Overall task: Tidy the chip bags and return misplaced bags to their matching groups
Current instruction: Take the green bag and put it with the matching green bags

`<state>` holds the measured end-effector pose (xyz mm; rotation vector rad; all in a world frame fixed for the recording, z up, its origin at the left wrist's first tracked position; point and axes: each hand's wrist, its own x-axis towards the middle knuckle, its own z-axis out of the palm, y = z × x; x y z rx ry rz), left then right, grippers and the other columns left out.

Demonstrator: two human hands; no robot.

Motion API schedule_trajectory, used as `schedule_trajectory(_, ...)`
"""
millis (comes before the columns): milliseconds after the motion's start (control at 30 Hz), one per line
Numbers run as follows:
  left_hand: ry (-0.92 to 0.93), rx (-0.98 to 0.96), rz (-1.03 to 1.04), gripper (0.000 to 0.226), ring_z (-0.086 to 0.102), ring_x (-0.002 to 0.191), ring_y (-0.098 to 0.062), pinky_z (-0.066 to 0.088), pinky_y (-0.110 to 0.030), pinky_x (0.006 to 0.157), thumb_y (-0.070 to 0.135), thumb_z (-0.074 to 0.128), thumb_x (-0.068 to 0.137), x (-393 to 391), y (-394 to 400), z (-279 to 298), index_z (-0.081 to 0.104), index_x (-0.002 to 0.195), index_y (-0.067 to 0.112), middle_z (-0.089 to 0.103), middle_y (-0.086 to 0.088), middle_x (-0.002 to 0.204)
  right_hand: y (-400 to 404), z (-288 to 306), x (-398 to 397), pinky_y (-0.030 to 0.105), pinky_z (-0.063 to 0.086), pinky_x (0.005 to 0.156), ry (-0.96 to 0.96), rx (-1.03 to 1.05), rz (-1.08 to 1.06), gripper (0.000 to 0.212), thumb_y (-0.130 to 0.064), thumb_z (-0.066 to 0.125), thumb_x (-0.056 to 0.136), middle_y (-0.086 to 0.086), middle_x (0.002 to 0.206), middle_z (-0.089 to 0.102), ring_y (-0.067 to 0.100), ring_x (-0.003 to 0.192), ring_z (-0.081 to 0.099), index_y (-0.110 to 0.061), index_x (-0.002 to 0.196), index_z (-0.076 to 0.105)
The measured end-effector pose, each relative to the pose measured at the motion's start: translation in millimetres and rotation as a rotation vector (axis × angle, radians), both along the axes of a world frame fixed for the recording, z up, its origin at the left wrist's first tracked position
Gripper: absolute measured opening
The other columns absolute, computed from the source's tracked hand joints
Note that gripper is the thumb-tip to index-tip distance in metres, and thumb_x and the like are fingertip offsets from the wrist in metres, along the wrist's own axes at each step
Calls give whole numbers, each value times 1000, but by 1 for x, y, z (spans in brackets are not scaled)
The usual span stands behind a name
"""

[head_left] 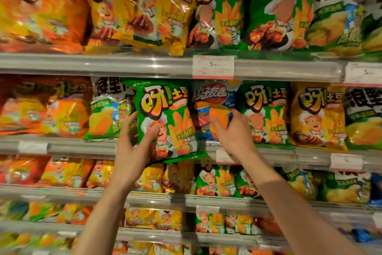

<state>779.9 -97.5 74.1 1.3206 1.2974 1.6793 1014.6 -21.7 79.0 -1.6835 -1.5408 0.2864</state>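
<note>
Grey shelf rails (103, 64) with white price tags (213, 67) clipped along their front edges.

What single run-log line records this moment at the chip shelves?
left hand: holds green chip bag | right hand: grips blue chip bag | location: second shelf | status: sorting unfinished

Grey metal shelves (103, 64) with clear plastic price rails run across in stacked tiers, white price tags (213, 67) clipped to their front edges. On the top tier stand orange foil bags (41, 15) at the left, yellow ones (128, 13) beside them, green ones (219, 15) to the right. The second tier carries orange bags (45, 108) at the left, a blue bag (213, 97) in the middle, a green bag (265, 114) and a yellow bag (316, 116) to its right. Lower tiers hold smaller bags (215, 182), blurred.
</note>
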Motion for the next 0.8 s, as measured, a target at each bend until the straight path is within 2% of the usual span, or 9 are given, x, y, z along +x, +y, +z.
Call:
schedule_trajectory(100,13,3,-6,61,59,121,-4,49,-43,106,54,73,81,-9,0,-1,45,135,52,58,41,119,12,-2,-10,45,30,117,-31,-38,-59,103,-68,58,89,23,154,37,39,145,33,0,157,21)
schedule_trajectory(167,43,16,-7,62,55,121,3,47,-41,109,50,69,83,-13,-1,-1,44,140,47,54,41,121,15,-4,-18,46,33,116,-41,-21,-87,109,-67,63,87,23,154,37,40,143,35,1,158,17)
schedule_trajectory(267,51,15,-9,64,52,129,-3,44,-41,111,53,68,80,-18,-5,-4,42,139,51,52,30,134,19,-6,-22,46,45,104,41,33,-97,106,-58,74,84,20,148,37,40,133,46,-2,157,21)
schedule_trajectory(433,91,-12,-10,74,41,145,-13,40,-51,116,67,70,81,-30,-8,-12,39,146,52,42,13,158,21,5,-23,38,50,86,64,134,-69,87,-46,80,83,14,138,40,33,117,57,-5,146,37)
schedule_trajectory(500,98,-21,-9,78,43,144,-14,46,-42,110,70,69,77,-32,-9,-13,38,147,54,41,12,159,20,12,-23,40,53,86,58,171,-41,80,-46,80,84,12,139,41,32,117,57,-9,143,40)
schedule_trajectory(633,87,-27,-16,72,50,134,-12,51,-5,71,52,66,85,-27,-12,-12,37,151,46,40,7,160,21,22,-16,46,51,99,67,195,-4,72,-46,79,83,11,139,49,31,125,55,-14,140,46)
schedule_trajectory(700,89,-18,-17,74,48,136,-13,55,-14,84,53,65,83,-26,-14,-11,37,151,46,41,6,160,19,27,-8,45,50,100,78,196,7,73,-47,80,82,10,134,56,31,124,57,-14,140,49)
schedule_trajectory(733,98,-16,-11,76,45,140,-14,52,-25,97,56,64,81,-26,-14,-12,37,150,47,40,7,160,19,30,-3,39,49,99,97,191,13,75,-47,80,82,9,134,58,30,125,58,-15,143,48)
schedule_trajectory(800,99,-24,0,77,42,144,-15,43,-38,107,59,63,79,-26,-14,-12,36,151,48,40,8,161,13,40,8,25,42,89,127,141,16,77,-48,78,84,4,140,58,28,129,56,-18,147,46)
